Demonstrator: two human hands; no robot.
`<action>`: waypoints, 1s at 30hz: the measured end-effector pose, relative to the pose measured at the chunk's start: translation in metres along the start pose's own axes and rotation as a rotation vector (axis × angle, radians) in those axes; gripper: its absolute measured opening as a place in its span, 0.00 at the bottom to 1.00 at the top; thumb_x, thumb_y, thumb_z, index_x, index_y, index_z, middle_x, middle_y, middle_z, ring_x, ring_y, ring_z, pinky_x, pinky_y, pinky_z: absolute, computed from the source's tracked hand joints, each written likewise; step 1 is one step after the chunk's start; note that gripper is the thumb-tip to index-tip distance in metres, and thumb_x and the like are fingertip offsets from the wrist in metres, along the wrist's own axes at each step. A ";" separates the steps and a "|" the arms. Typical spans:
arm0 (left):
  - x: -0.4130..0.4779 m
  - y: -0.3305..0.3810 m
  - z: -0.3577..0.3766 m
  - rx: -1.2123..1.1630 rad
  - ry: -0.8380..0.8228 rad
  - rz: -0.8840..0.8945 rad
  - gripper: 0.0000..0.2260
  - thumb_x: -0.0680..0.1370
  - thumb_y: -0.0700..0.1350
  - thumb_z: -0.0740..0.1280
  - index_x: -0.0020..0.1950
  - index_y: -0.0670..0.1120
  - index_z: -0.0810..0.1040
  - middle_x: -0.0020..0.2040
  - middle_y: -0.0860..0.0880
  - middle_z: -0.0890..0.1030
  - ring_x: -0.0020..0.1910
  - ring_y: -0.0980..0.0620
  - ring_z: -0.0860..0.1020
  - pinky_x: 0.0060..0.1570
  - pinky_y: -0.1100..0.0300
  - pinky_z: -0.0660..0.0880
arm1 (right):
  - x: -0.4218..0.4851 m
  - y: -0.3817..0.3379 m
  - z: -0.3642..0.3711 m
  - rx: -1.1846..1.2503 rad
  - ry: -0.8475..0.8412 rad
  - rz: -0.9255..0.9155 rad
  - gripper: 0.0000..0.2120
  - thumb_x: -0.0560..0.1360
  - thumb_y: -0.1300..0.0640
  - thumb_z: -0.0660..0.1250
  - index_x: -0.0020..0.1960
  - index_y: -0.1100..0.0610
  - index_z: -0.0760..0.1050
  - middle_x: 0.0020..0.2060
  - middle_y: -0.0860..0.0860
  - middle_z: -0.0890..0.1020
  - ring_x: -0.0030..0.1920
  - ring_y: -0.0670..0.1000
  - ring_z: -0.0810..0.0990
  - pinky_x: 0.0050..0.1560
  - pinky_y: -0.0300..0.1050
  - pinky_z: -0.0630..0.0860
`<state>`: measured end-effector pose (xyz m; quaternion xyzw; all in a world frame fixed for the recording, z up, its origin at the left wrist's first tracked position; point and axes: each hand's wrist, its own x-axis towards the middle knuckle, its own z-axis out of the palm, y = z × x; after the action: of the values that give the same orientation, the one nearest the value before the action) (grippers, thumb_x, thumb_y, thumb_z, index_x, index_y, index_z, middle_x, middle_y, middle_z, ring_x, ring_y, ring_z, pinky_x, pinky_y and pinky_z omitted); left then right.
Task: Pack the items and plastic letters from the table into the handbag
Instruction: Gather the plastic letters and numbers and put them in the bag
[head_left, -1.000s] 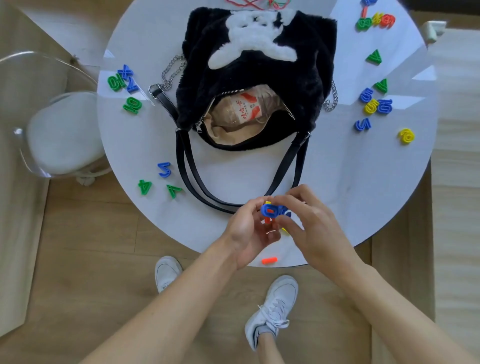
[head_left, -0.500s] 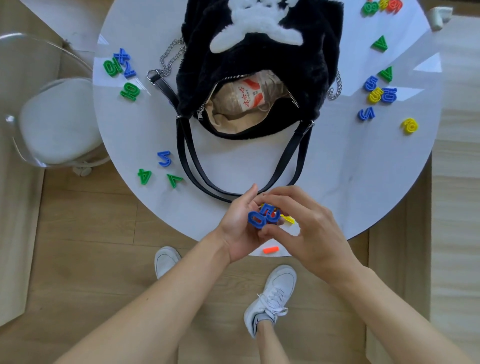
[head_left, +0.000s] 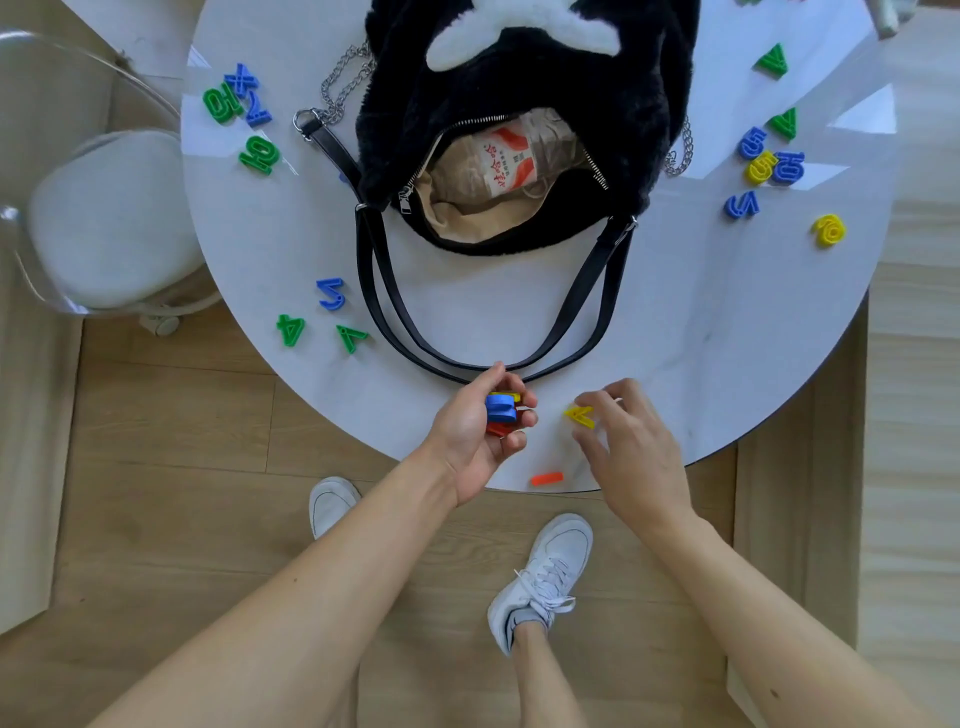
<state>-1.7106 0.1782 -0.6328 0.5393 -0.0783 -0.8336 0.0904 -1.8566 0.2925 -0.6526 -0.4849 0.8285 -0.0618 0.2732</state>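
A black furry handbag (head_left: 519, 93) lies unzipped on the round white table (head_left: 701, 322), a brown paper packet (head_left: 509, 161) showing inside. My left hand (head_left: 478, 431) grips a small stack of plastic letters (head_left: 501, 413), blue, yellow and red. My right hand (head_left: 623, 441) hovers with spread fingers over a yellow letter (head_left: 581, 415) on the table, fingertips at its edge. An orange bar piece (head_left: 546, 478) lies at the near rim. Other coloured letters lie at the left (head_left: 332, 293) and the right (head_left: 763, 166).
The bag's black straps (head_left: 395, 322) loop toward me, just beyond my hands. A clear chair with a white cushion (head_left: 104, 218) stands to the left. Wooden floor and my white shoes (head_left: 540, 577) are below the table edge.
My hands have separated. The right hand let go of the stack and moved right to the yellow letter on the table. The left hand keeps the stack.
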 end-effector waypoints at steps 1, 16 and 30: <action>0.000 -0.002 -0.001 0.004 0.010 0.007 0.17 0.83 0.51 0.60 0.38 0.46 0.75 0.34 0.48 0.78 0.31 0.53 0.74 0.23 0.66 0.67 | 0.001 -0.001 0.002 0.009 0.009 -0.006 0.11 0.78 0.56 0.68 0.60 0.54 0.78 0.55 0.50 0.74 0.48 0.55 0.79 0.41 0.51 0.77; -0.003 -0.004 0.000 0.072 0.141 0.104 0.15 0.82 0.54 0.63 0.46 0.43 0.78 0.36 0.48 0.76 0.26 0.55 0.68 0.26 0.66 0.67 | 0.000 -0.060 -0.020 0.327 0.129 -0.363 0.09 0.74 0.52 0.70 0.52 0.55 0.80 0.52 0.47 0.76 0.51 0.49 0.76 0.53 0.43 0.72; -0.010 -0.002 -0.042 0.036 0.175 0.058 0.11 0.82 0.47 0.63 0.42 0.44 0.75 0.31 0.49 0.73 0.24 0.56 0.65 0.19 0.67 0.58 | -0.030 -0.008 0.017 -0.129 -0.156 -0.436 0.09 0.72 0.71 0.70 0.46 0.58 0.79 0.44 0.51 0.76 0.42 0.52 0.76 0.30 0.48 0.77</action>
<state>-1.6683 0.1813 -0.6412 0.6090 -0.1007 -0.7788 0.1114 -1.8306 0.3164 -0.6524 -0.6721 0.6828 -0.0285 0.2850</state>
